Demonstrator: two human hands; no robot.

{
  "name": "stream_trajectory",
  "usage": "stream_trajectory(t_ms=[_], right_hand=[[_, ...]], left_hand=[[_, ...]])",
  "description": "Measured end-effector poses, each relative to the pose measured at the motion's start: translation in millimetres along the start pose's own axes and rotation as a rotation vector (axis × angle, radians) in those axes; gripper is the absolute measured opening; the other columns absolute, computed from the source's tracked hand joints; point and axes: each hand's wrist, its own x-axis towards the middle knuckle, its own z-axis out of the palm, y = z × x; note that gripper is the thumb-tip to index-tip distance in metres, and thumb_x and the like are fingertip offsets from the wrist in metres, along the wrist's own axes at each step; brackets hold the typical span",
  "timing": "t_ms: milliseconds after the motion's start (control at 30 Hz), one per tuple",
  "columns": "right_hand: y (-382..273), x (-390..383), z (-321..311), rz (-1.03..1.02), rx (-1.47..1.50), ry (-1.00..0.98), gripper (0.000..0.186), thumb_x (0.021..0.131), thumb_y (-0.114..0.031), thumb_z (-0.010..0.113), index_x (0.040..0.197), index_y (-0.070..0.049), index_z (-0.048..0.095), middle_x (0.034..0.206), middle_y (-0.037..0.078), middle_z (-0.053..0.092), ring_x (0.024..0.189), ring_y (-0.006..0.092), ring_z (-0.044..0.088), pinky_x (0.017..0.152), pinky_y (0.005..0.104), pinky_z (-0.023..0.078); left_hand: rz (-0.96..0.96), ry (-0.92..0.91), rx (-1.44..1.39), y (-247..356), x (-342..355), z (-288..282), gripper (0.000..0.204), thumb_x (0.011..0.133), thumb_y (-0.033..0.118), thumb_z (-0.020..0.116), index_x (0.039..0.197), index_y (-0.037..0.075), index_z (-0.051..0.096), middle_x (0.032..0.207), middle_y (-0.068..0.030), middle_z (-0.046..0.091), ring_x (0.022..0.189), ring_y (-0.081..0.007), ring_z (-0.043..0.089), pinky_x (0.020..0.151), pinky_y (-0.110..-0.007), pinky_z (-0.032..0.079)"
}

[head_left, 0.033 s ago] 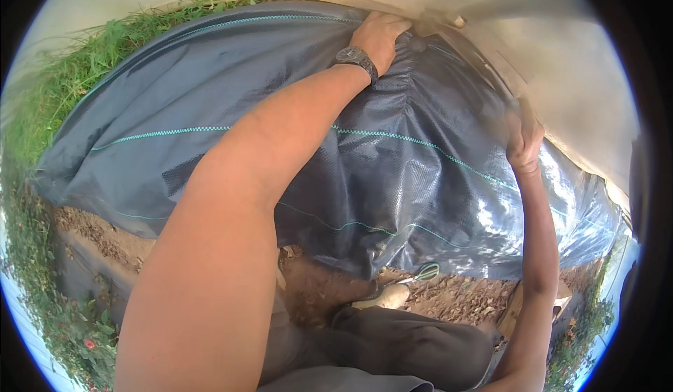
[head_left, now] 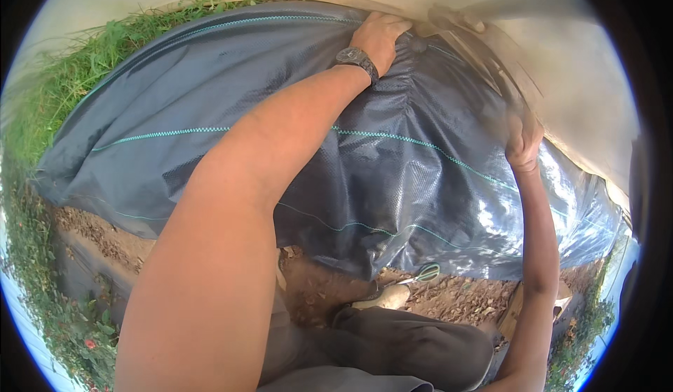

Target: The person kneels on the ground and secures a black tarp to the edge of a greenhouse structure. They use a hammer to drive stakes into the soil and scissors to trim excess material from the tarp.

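A black woven plastic sheet (head_left: 449, 203) with green stitched lines spreads across the view, its upper edge against a pale surface. My left hand (head_left: 380, 40), with a dark watch (head_left: 352, 56) on the wrist, presses and grips the sheet near that edge, fingers bent. Folds gather just right of it, around a small dark rounded spot (head_left: 418, 43). To the right, my right hand (head_left: 524, 145) is closed around the handle of a long hammer-like tool (head_left: 484, 59). Motion smears the tool, so its exact kind is unclear; its far end is close to my left fingers.
Beyond the sheet rises a pale, smooth surface (head_left: 589, 83). Grass (head_left: 105, 55) grows at the far left, leafy plants (head_left: 84, 329) at the near left. Scissors with green handles (head_left: 426, 273) lie by my shoe (head_left: 391, 296) on leaf-strewn soil (head_left: 463, 297).
The far end of the blurred tool has shifted slightly right, away from my left fingers. My left hand and the sheet stay in place.
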Motion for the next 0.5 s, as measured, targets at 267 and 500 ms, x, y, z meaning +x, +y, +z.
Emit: stream_trajectory(t_ms=[267, 500], right_hand=[[-4.3, 9.9, 9.2, 0.208, -0.167, -0.292, 0.053, 0.101, -0.055, 0.06, 0.106, -0.002, 0.065, 0.08, 0.025, 0.066, 0.08, 0.0473, 0.066, 0.068, 0.0512, 0.051], [8.4, -16.7, 9.1, 0.103, -0.036, -0.116, 0.052, 0.101, -0.053, 0.06, 0.105, -0.001, 0.064, 0.079, 0.025, 0.066, 0.078, 0.0463, 0.066, 0.067, 0.0497, 0.051]], left_hand=[[-0.005, -0.02, 0.021, -6.8, -2.4, -1.2, 0.051, 0.08, -0.008, 0.056, 0.125, 0.009, 0.073, 0.125, -0.0105, 0.071, 0.12, -0.0332, 0.061, 0.106, -0.041, 0.05], [0.002, 0.004, -0.021, 4.3, 0.3, 1.7, 0.05, 0.081, -0.009, 0.055, 0.124, 0.009, 0.073, 0.125, -0.0104, 0.072, 0.122, -0.033, 0.061, 0.106, -0.042, 0.05]])
